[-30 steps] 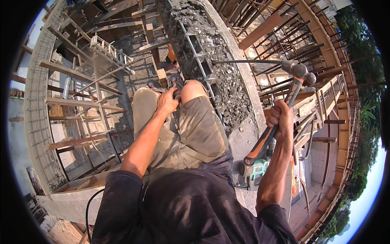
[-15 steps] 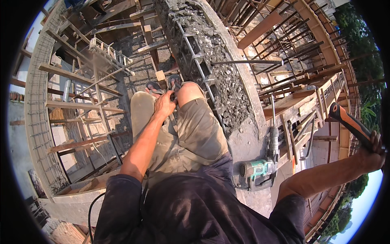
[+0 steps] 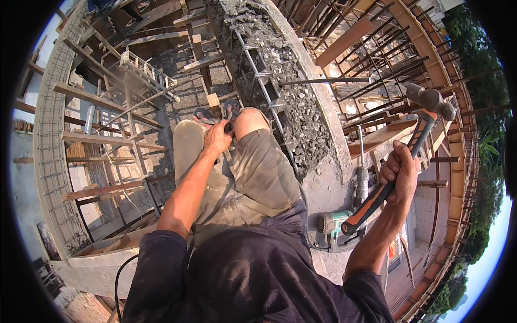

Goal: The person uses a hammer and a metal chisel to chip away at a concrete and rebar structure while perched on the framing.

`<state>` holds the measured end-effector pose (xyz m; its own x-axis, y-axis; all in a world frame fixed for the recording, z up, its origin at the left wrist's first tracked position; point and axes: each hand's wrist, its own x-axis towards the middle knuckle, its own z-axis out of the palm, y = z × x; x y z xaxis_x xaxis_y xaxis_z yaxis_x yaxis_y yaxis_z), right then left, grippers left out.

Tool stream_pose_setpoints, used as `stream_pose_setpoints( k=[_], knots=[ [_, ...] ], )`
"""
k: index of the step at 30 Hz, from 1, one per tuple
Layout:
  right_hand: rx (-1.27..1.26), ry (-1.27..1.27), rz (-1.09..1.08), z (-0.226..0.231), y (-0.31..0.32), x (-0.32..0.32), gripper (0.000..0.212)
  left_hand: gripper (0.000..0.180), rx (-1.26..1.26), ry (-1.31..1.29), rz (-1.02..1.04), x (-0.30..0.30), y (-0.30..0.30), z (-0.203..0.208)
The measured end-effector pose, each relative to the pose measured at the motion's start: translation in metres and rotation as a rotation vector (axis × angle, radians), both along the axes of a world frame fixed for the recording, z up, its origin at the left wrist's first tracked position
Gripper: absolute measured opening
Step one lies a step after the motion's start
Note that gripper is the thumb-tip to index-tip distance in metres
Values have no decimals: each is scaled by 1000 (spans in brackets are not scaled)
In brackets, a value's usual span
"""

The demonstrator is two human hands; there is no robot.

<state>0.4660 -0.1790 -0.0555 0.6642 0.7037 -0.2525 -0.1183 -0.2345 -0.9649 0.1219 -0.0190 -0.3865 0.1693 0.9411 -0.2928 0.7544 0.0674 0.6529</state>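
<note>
My right hand (image 3: 399, 171) is wrapped round the black and orange handle of a hammer (image 3: 425, 125). The hammer is raised at my right side, its grey metal head up and its butt end pointing down toward me. Between my knees, my left hand (image 3: 217, 139) is closed by my bare left-turned knee line, with a small dark thing (image 3: 229, 128) at its fingertips that I cannot make out. A demolition hammer (image 3: 335, 222) with a green and grey body lies on the concrete to my right. Its bit points away from me, and the hammer handle partly covers it.
Ahead runs a trench of broken concrete (image 3: 307, 129) with an exposed rebar cage (image 3: 262, 78). A thin bar (image 3: 323, 81) crosses it. Timber props and planks (image 3: 107, 105) stand over a drop at left. Formwork and steel bars (image 3: 388, 64) fill the right. A black cable (image 3: 117, 280) hangs by my left sleeve.
My right hand has swung the hammer inward from the far right edge, bringing its head into view. My left hand has stayed between my knees.
</note>
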Motion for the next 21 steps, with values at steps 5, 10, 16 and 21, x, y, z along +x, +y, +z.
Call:
stream_pose_setpoints(
  k=[5, 10, 16, 21],
  knots=[
    [697, -375, -4, 141, -26, 62, 40, 50, 45, 19, -19, -4, -2, -2],
    [1115, -469, -319, 150, 14, 82, 37, 51, -3, -6, -26, 7, 2, -3],
    [-204, 250, 78, -72, 35, -7, 34, 51, 28, 25, -1, 5, 0, 2],
    [-65, 104, 9, -27, 6, -4, 35, 51, 1, 7, 1, -1, 0, -1]
  ],
)
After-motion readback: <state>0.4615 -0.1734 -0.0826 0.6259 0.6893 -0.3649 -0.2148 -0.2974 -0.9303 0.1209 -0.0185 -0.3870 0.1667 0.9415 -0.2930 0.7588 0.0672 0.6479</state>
